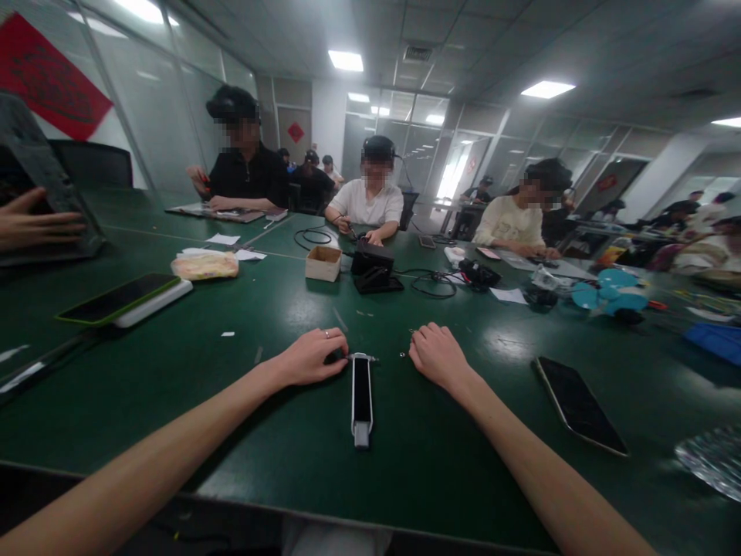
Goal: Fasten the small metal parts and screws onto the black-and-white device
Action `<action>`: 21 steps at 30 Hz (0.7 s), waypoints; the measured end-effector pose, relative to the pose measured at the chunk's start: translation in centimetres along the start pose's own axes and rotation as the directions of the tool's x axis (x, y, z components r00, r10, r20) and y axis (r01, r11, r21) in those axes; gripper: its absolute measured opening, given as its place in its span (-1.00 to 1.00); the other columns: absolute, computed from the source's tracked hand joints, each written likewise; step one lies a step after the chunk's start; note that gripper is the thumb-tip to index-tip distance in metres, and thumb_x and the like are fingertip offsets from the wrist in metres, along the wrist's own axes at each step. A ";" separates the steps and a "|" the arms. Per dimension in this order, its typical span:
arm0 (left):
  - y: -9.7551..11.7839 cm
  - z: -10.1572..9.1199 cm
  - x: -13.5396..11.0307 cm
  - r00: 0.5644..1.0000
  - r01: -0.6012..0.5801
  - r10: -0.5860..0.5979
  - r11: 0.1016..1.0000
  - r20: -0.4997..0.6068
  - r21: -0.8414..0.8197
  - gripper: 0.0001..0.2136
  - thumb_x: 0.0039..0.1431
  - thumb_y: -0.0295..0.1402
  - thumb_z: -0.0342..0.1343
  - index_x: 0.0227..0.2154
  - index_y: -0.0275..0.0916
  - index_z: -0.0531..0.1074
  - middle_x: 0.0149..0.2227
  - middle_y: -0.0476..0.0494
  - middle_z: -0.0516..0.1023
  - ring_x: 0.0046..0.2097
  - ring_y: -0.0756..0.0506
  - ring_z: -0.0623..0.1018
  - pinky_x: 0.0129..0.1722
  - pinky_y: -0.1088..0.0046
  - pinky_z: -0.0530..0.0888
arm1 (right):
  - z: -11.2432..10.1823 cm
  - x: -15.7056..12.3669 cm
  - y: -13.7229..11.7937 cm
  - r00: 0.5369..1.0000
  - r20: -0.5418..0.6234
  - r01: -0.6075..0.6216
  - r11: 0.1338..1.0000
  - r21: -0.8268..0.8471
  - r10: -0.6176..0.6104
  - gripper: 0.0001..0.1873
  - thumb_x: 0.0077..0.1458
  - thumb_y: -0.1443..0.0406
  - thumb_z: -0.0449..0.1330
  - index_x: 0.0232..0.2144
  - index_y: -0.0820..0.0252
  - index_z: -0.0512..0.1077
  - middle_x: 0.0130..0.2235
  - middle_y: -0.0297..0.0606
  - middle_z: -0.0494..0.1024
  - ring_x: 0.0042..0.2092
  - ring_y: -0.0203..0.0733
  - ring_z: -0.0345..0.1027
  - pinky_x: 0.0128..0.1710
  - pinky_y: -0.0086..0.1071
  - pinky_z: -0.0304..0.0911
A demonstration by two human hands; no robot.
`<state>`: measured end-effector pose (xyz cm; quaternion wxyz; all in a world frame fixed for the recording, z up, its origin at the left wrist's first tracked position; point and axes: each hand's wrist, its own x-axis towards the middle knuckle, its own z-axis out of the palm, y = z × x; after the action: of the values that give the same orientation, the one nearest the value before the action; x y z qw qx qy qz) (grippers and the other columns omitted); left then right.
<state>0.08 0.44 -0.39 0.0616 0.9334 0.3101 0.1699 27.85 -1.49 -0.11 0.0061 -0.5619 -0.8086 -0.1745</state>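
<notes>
A narrow white device with a black face [362, 390] lies lengthwise on the green table [266, 455] in front of me. My left hand [312, 357] rests on the table just left of the device's far end, fingers curled and pinched on a thin dark tool whose tip meets that end. My right hand [437, 355] lies to the right, knuckles up, fingers curled under. A tiny metal part [402, 354] lies beside it. What the right fingers hold, if anything, is hidden.
A dark phone [579, 404] lies at the right and a phone on a white slab [124, 300] at the left. A small cardboard box [323, 262], a black device with cables [373, 272] and a wrapped packet [204, 265] sit mid-table. Three people sit opposite; another person's hand [35, 220] is at far left.
</notes>
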 end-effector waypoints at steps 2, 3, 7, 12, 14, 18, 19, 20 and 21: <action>0.0 0.0 0.0 1.000 -0.002 0.002 1.000 0.001 0.010 -0.86 0.21 -0.30 0.03 -0.26 -0.23 0.42 -0.21 -0.10 0.47 -0.29 -0.05 0.46 -0.27 0.44 0.36 | 0.1 0.0 0.2 1.000 0.002 -0.006 1.000 0.004 0.006 -0.70 0.25 0.34 -0.03 -0.24 0.37 0.49 -0.19 0.02 0.53 -0.13 -0.02 0.32 -0.15 -0.23 0.16; 0.0 0.0 0.0 1.000 -0.002 0.002 1.000 0.007 0.012 -0.86 0.21 -0.30 0.03 -0.26 -0.23 0.42 -0.22 -0.10 0.47 -0.29 -0.05 0.46 -0.27 0.44 0.35 | 0.2 0.0 0.2 1.000 0.001 -0.008 1.000 0.008 0.008 -0.70 0.24 0.35 -0.03 -0.23 0.37 0.49 -0.19 0.02 0.53 -0.13 -0.02 0.32 -0.15 -0.23 0.16; 0.1 -0.1 0.0 1.000 0.010 -0.010 1.000 0.028 0.010 -0.86 0.21 -0.31 0.04 -0.26 -0.24 0.42 -0.21 -0.10 0.47 -0.28 -0.06 0.46 -0.27 0.43 0.35 | 0.6 0.0 0.5 1.000 -0.014 0.003 1.000 0.021 -0.002 -0.72 0.24 0.35 -0.01 -0.24 0.36 0.48 -0.19 0.01 0.53 -0.14 -0.03 0.30 -0.15 -0.24 0.16; 0.4 -0.3 0.1 0.999 0.015 -0.016 1.000 0.043 0.013 -0.84 0.21 -0.29 0.04 -0.24 -0.24 0.42 -0.20 -0.12 0.47 -0.28 -0.06 0.46 -0.26 0.41 0.36 | 0.2 -0.1 0.2 0.996 -0.085 0.019 0.998 0.055 -0.015 -0.72 0.25 0.35 -0.03 -0.28 0.36 0.47 -0.23 -0.02 0.51 -0.17 -0.05 0.28 -0.19 -0.26 0.13; 0.5 -0.5 0.0 0.999 0.018 -0.019 1.000 0.043 0.009 -0.81 0.20 -0.26 0.04 -0.22 -0.24 0.42 -0.19 -0.13 0.46 -0.27 -0.07 0.46 -0.25 0.39 0.37 | -0.1 -0.1 -0.2 0.987 -0.160 0.037 0.995 0.097 -0.021 -0.73 0.25 0.36 -0.04 -0.30 0.34 0.45 -0.25 -0.05 0.49 -0.20 -0.08 0.26 -0.22 -0.28 0.11; 0.9 -0.8 -0.1 0.999 -0.016 0.016 1.000 -0.029 -0.017 -0.79 0.18 -0.26 0.05 -0.20 -0.25 0.41 -0.18 -0.14 0.46 -0.22 -0.10 0.47 -0.19 0.36 0.38 | -0.4 -0.3 -1.8 0.937 -0.342 0.156 0.960 0.231 -0.070 -0.79 0.20 0.40 -0.02 -0.36 0.29 0.41 -0.31 -0.11 0.46 -0.26 -0.13 0.23 -0.25 -0.29 0.11; 1.0 -0.8 -0.1 0.997 -0.040 0.038 0.999 -0.063 -0.026 -0.80 0.18 -0.27 0.04 -0.21 -0.25 0.41 -0.19 -0.13 0.46 -0.21 -0.10 0.47 -0.18 0.36 0.38 | -0.4 -0.4 -2.3 0.919 -0.383 0.204 0.940 0.273 -0.088 -0.82 0.17 0.40 0.00 -0.39 0.27 0.39 -0.33 -0.13 0.45 -0.28 -0.14 0.23 -0.27 -0.30 0.11; 1.1 -0.9 -0.1 0.993 -0.068 0.065 0.997 -0.103 -0.034 -0.82 0.18 -0.28 0.03 -0.23 -0.25 0.41 -0.21 -0.13 0.47 -0.21 -0.10 0.47 -0.17 0.37 0.38 | -0.4 -0.5 -2.9 0.900 -0.424 0.252 0.915 0.316 -0.102 -0.85 0.14 0.41 0.01 -0.41 0.26 0.37 -0.36 -0.16 0.44 -0.30 -0.15 0.22 -0.29 -0.30 0.11; 1.3 -0.9 -0.1 0.985 -0.100 0.093 0.994 -0.146 -0.038 -0.83 0.19 -0.29 0.01 -0.25 -0.25 0.41 -0.23 -0.12 0.48 -0.21 -0.09 0.48 -0.17 0.38 0.37 | -0.5 -0.6 -3.5 0.881 -0.461 0.298 0.885 0.357 -0.111 -0.87 0.12 0.41 0.02 -0.43 0.24 0.36 -0.38 -0.18 0.42 -0.32 -0.16 0.21 -0.30 -0.30 0.12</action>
<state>0.41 -0.68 0.72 0.0518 0.9309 0.2644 0.2468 24.81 -3.24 -0.73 0.2844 -0.4045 -0.8614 -0.1159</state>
